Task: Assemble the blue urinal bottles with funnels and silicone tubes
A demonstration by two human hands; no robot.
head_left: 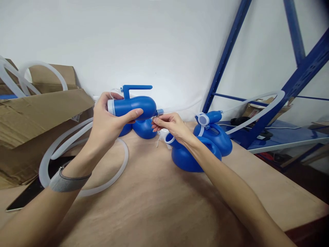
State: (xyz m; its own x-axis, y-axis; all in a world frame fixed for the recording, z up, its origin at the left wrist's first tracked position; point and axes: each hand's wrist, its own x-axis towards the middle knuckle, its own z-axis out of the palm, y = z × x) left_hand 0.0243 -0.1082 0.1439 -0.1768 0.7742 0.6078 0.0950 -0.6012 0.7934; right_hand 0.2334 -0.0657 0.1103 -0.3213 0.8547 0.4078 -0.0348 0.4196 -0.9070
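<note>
My left hand (109, 118) is wrapped round a blue urinal cup (141, 104), lying sideways above the table, with a straight handle on top and a pale cap (111, 107) at its left end. A short light-blue nozzle (160, 111) sticks out of its rounded right end. At that nozzle my right hand (172, 124) pinches a small dark ring or clip (156, 115), partly hidden by the fingertips. Beneath the cup stands a blue bottle (145, 129). Close to my right forearm lies a blue urinal bottle (183, 159) with a white collar at its mouth.
Another blue urinal bottle (222, 140) has a clear hose (267, 111) near it. To the left, a cardboard box (46, 113) holds hoses. A coiled hose (125, 157) rests on the table (144, 206), over a dark flat device (24, 195). Blue shelving (226, 48) rises at right.
</note>
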